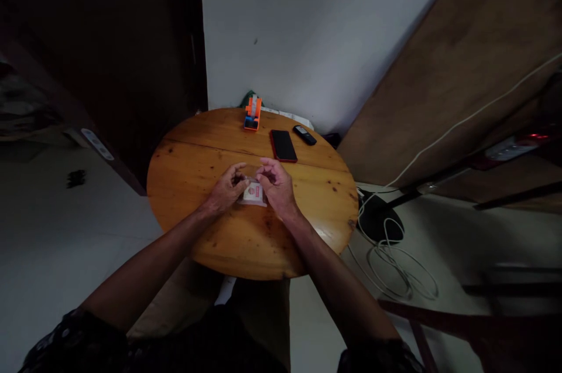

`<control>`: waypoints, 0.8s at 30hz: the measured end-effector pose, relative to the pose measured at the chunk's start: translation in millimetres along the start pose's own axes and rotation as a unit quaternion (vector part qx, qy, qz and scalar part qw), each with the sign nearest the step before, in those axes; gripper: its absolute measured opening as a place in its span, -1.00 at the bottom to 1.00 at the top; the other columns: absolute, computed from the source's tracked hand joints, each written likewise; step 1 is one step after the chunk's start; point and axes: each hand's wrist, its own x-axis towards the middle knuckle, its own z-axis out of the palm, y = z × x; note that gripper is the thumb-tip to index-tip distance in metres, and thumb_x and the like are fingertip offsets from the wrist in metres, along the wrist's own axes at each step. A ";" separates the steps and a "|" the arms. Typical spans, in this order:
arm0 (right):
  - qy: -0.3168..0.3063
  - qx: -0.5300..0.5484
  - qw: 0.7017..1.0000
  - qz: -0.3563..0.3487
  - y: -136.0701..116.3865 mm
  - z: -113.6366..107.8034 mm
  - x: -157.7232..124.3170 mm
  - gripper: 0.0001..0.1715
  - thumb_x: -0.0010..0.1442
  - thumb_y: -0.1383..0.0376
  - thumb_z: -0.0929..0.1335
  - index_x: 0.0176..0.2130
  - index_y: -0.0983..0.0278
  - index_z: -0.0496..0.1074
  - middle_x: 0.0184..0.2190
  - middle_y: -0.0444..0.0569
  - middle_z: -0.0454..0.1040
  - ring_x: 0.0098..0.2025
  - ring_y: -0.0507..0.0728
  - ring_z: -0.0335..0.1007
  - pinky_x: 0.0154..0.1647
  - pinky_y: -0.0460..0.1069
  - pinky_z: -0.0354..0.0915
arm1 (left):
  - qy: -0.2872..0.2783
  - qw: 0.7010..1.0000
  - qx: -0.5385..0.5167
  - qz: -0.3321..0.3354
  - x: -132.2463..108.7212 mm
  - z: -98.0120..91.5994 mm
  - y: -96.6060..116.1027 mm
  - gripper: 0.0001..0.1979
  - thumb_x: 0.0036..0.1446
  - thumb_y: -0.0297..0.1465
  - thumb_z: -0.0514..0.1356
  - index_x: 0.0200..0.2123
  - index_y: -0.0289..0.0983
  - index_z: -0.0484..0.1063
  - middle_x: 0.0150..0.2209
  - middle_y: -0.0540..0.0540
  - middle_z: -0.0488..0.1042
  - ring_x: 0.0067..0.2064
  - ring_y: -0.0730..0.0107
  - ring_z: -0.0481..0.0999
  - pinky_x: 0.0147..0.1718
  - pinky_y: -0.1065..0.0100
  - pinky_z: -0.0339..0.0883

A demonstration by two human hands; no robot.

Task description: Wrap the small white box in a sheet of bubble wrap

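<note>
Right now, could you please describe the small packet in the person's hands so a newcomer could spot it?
Find the round wooden table by the white wall. Near its middle, the left hand and right hand meet on a small white packet with red print. Unlike the red-edged black phone, black remote and orange block beyond, it is pale and held.

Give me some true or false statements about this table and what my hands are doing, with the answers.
The left hand and right hand both hold the small white packet. True.
The table is square. False: it is round.
The dark phone lies beyond the hands. True.
The orange object is in the left hand. False: it stands untouched at the far edge.
The small black device rests on the phone. False: it lies beside it, apart.
White cable lies coiled on the floor. True.
</note>
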 end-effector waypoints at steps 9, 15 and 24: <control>-0.084 -0.029 0.995 -0.037 -7.4 -2.5 -6.0 -0.47 0.13 0.33 0.30 0.11 0.16 0.34 -0.33 -0.18 0.45 -0.43 0.00 0.36 -0.35 -0.08 0.36 | -0.001 1.000 -0.006 -0.001 3.1 -1.5 1.6 -0.37 0.05 -0.28 0.30 0.19 -0.29 0.25 -0.26 -0.01 0.48 -0.37 0.51 0.40 -0.40 0.46 0.22; -0.121 -0.124 0.980 -0.102 -8.4 -12.2 -7.9 -0.61 0.15 0.38 0.30 -0.01 0.21 0.45 -0.31 -0.11 0.51 -0.25 0.09 0.44 -0.12 0.02 0.38 | 0.008 1.000 -0.003 0.004 3.3 0.4 2.2 -0.40 0.04 -0.28 0.29 0.15 -0.27 0.30 -0.33 0.03 0.43 -0.41 0.52 0.35 -0.44 0.47 0.16; -0.150 -0.238 0.933 -0.223 -9.5 -19.4 -12.8 -0.76 0.30 0.38 0.27 -0.23 0.21 0.53 -0.26 -0.01 0.57 -0.15 0.15 0.44 -0.05 0.06 0.33 | 0.021 1.000 0.022 0.006 4.0 0.2 2.3 -0.47 0.04 -0.27 0.29 0.09 -0.29 0.38 -0.33 0.02 0.40 -0.39 0.51 0.36 -0.42 0.46 0.18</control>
